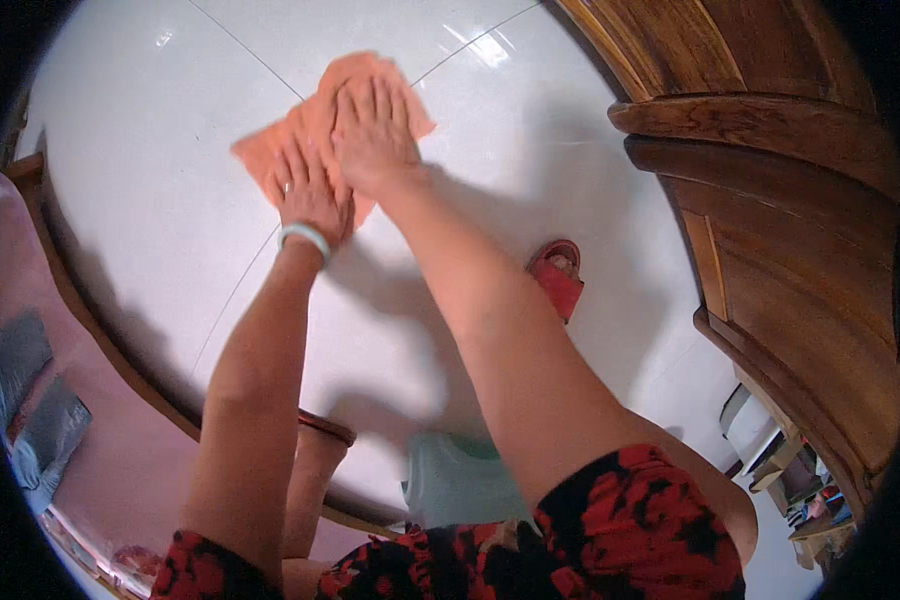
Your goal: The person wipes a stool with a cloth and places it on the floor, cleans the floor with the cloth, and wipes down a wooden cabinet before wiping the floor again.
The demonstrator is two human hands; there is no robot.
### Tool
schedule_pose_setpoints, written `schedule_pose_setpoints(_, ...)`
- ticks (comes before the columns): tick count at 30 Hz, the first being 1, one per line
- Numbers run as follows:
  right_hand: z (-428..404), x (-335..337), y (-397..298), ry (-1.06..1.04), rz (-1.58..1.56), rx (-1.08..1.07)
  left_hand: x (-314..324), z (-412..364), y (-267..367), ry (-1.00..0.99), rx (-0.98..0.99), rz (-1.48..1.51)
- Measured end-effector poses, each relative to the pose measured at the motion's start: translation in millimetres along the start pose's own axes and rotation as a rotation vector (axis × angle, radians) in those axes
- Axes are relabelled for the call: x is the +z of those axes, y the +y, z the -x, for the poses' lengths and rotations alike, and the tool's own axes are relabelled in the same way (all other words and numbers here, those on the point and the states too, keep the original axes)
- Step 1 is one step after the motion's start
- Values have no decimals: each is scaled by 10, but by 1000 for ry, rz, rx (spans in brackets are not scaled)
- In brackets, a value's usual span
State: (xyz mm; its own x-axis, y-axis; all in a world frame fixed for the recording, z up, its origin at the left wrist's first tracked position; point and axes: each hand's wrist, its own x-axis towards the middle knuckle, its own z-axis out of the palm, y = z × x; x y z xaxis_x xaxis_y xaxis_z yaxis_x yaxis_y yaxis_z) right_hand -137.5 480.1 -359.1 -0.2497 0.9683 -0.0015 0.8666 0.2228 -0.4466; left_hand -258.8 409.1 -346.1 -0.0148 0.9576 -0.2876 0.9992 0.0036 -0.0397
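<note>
An orange cloth (pixel 311 120) lies spread on the glossy white tiled floor (pixel 157 135), its edges uneven. My left hand (pixel 311 195), with a ring and a pale green bangle (pixel 305 238) at the wrist, presses flat on its lower part. Higher up and to the right, my right hand (pixel 375 135) rests palm down on the same cloth, fingers spread. Neither hand is closed round it. Both arms reach forward, side by side.
Dark wooden furniture (pixel 780 210) lines the right side. At left stands a wood-edged piece with a pink cover (pixel 120 450) and plastic-wrapped packets (pixel 52 427). A pale green plastic stool (pixel 461 484) is below me; my foot wears a red slipper (pixel 559 285).
</note>
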Motion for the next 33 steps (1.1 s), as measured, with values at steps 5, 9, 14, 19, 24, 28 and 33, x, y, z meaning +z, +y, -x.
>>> schedule_pose_setpoints(5, 846, -114, 77, -58, -82, 97, 89, 688, 177, -72, 52, 71)
schedule_pose_setpoints(9, 1490, -219, 420, -25, -13, 370, 84, 746, 701, -164, 235, 122)
schedule_pose_setpoints(14, 1365, -234, 508, 3, 92, 432, -68, 502, 756, -242, 511, 56)
schedule_pose_setpoints(19, 687, -352, 396, -41, -7, 217, -146, 153, 664, -110, 228, -29)
schedule_pose_setpoints(24, 1352, -230, 404, -91, -32, 281, -96, 668, 569, -270, 177, 62)
schedule_pose_setpoints(28, 1725, -273, 445, 78, 69, 516, -92, 795, 839, -337, 387, 169)
schedule_pose_setpoints(33, 1326, -221, 630, 149, -60, 678, -226, 238, 1036, -269, 554, -3)
